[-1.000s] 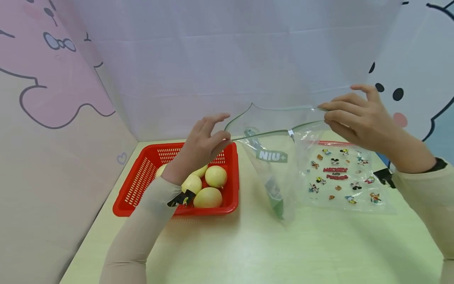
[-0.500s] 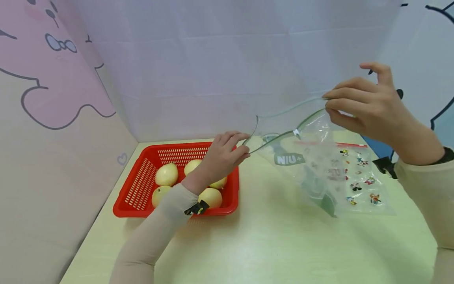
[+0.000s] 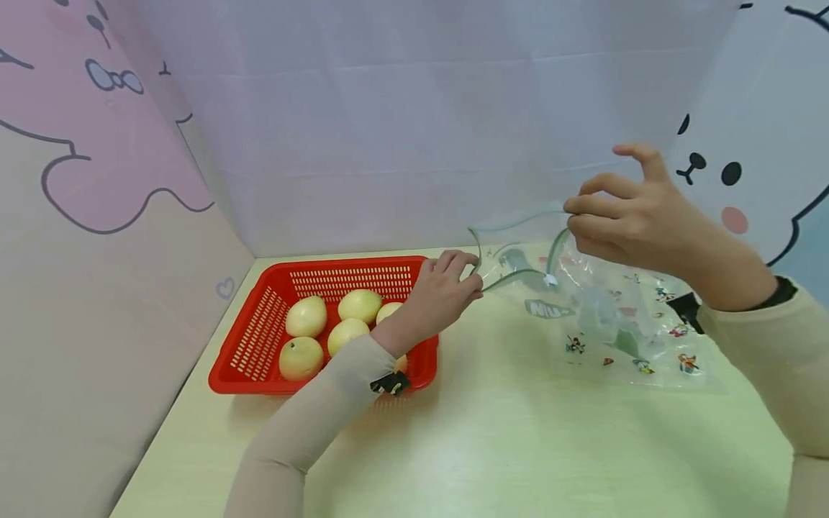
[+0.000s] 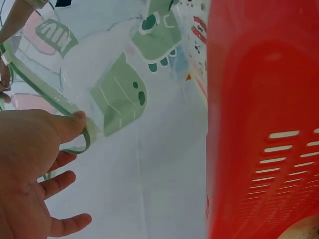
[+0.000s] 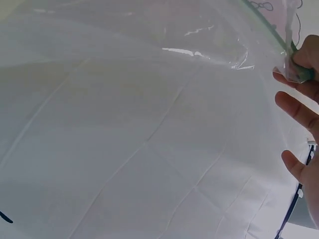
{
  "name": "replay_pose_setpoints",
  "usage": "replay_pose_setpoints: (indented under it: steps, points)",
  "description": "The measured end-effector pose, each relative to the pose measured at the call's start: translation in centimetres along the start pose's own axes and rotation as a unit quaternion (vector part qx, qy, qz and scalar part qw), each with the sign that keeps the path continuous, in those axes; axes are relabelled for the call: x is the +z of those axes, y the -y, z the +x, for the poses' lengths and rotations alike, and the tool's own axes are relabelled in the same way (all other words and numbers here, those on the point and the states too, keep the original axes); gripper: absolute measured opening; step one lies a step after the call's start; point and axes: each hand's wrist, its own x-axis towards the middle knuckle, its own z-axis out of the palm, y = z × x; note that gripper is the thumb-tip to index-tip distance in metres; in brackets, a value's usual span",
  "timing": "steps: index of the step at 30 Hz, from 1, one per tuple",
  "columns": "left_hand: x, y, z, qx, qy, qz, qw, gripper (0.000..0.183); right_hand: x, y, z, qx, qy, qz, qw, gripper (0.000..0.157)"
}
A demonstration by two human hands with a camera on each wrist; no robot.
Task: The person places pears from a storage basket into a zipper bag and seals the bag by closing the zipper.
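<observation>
A clear zip bag (image 3: 547,309) with a green-edged mouth, a white slider (image 3: 550,280) and a "NIU" label hangs between my two hands, its mouth spread wide. My left hand (image 3: 443,291) pinches the mouth's left end between thumb and finger, beside the red basket's right rim. At the opposite end, my right hand (image 3: 637,216) grips the edge higher up, index finger raised. In the left wrist view a green cartoon print (image 4: 119,94) shows on the bag. The right wrist view has the green strip (image 5: 266,22) running to my thumb and finger.
The red plastic basket (image 3: 249,385) on the left of the pale table (image 3: 518,446) holds several round yellow-green fruits (image 3: 306,316). Another clear bag (image 3: 686,338), printed with cartoon figures, lies flat at the right, partly behind the hanging one. A white cloth wall (image 3: 421,129) stands behind.
My left hand has moved right and down from over the basket. My right hand rose, then came lower and left. The bag's bottom has swung right, over the printed bag.
</observation>
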Motion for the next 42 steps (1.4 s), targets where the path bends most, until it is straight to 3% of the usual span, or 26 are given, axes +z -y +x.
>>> replay_pose_setpoints:
  steps: [4, 8, 15, 20, 28, 35, 42]
  points:
    - [-0.1, -0.2, 0.0, -0.004, 0.07, 0.008, 0.9975, 0.01, 1.2, 0.8, -0.7, -0.002, 0.034, 0.014, 0.999, 0.043]
    - [-0.1, -0.3, 0.1, -0.012, 0.142, 0.013, 0.9896, 0.011, 2.4, 1.7, -1.4, 0.0, 0.054, 0.035, 0.998, 0.042]
    - [0.0, -0.5, 0.4, -0.041, 0.254, 0.031, 0.9659, 0.021, 5.1, 3.1, -2.4, 0.01, 0.039, 0.077, 0.996, 0.042]
    - [0.1, -0.7, 0.4, -0.051, 0.303, 0.051, 0.9502, 0.027, 6.6, 3.8, -3.0, 0.011, 0.027, 0.099, 0.995, 0.042]
    - [0.4, -0.7, 0.4, -0.05, 0.344, 0.069, 0.935, 0.031, 7.5, 4.1, -3.4, 0.015, 0.014, 0.116, 0.993, 0.041]
    - [0.4, -0.5, 0.3, -0.051, 0.339, 0.056, 0.9377, 0.028, 7.3, 4.0, -3.5, 0.019, 0.015, 0.116, 0.993, 0.042]
    - [-0.9, 0.4, 0.3, -0.078, 0.333, 0.032, 0.9393, 0.024, 7.2, 4.1, -3.6, 0.023, 0.011, 0.123, 0.992, 0.042]
